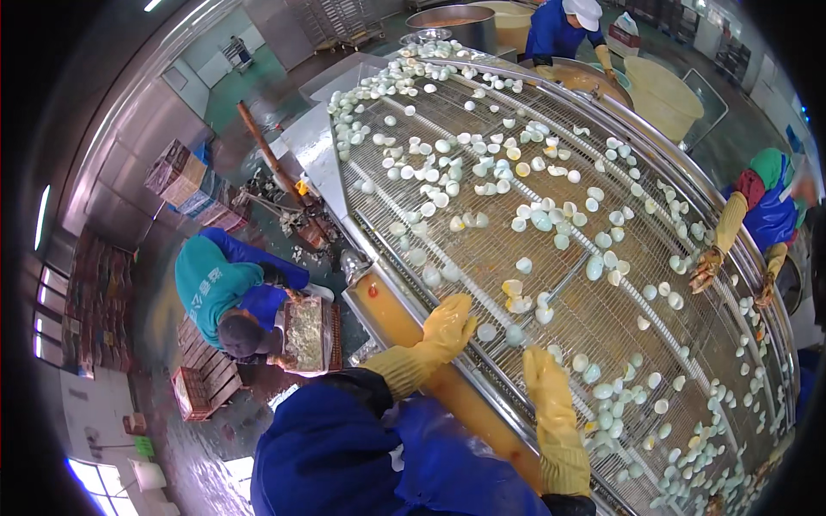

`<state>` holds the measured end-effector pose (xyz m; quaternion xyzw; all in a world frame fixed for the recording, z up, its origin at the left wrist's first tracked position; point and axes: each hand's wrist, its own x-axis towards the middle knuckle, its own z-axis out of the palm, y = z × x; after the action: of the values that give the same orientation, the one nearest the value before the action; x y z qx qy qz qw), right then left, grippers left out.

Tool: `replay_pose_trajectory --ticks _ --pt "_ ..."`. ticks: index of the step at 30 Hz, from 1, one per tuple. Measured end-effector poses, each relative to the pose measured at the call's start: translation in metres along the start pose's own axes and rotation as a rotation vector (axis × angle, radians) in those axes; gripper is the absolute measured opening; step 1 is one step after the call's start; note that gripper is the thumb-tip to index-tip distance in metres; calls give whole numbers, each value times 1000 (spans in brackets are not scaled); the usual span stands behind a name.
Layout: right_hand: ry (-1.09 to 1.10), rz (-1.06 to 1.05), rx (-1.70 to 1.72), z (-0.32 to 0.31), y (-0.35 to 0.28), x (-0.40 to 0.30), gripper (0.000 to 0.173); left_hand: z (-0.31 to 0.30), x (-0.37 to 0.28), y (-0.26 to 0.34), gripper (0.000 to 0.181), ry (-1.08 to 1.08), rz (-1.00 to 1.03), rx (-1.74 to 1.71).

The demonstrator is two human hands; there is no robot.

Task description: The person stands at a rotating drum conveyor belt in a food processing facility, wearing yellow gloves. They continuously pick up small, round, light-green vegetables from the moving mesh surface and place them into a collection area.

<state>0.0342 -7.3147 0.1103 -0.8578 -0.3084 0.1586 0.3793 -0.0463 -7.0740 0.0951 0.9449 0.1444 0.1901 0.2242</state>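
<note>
A wire-mesh conveyor (477, 248) stretches before me, strewn with pale green and white eggshells (541, 220), many of them broken halves. Both my hands wear yellow rubber gloves. My left hand (450, 327) is over the near metal edge of the conveyor, thumb apart from the fingers, with no object seen in it. Further right, my right hand (545, 382) reaches over the mesh with fingers extended, close to a few shells; nothing shows in its grasp. A trough of yellow-orange liquid (390, 316) runs along the near side, beneath my left forearm.
A person in a teal shirt (219, 284) bends over a crate (310, 335) at left. Across the belt, a co-worker's gloved hands (708, 269) touch the mesh edge. Another person (558, 29) works at a round vat (584, 84). Stacked boxes (187, 184) stand at left.
</note>
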Motion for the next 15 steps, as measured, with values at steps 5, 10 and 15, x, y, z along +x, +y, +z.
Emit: replay_pose_trajectory --ticks 5,10,15 --pt "-275 7 -62 -16 -29 -53 30 23 -10 -2 38 8 47 37" --pt "-581 356 209 -26 -29 -112 34 51 -22 -12 37 73 97 114" --pt "-50 676 -178 -29 93 -171 31 47 -31 6 40 56 155 107"
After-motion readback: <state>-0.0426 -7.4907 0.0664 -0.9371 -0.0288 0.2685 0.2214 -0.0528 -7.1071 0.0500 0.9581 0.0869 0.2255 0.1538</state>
